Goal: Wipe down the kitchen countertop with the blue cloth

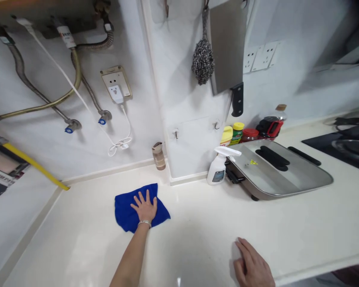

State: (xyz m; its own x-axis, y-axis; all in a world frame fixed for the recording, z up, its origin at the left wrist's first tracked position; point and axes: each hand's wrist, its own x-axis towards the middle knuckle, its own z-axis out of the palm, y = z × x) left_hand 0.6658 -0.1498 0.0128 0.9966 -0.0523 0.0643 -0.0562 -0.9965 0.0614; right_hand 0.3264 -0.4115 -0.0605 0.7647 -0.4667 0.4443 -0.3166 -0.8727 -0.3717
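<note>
Centrally, the left hand [144, 207], fingers spread, presses flat on the blue cloth [139, 207] lying on the table [197, 223], while the right hand [253, 265], open, rests palm-down near the edge, apparently for support.

White tiled wall [179, 59], cream countertop [203, 223], flexible hoses [26, 83], wall sockets [260, 56], hanging cleaver [229, 48], cooktop [344, 145] at right.

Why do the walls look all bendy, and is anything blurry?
Head view: the wide lens bends the wall and counter edges; the right hand and the stove corner look soft; the left hand on the blue cloth is sharp.
</note>
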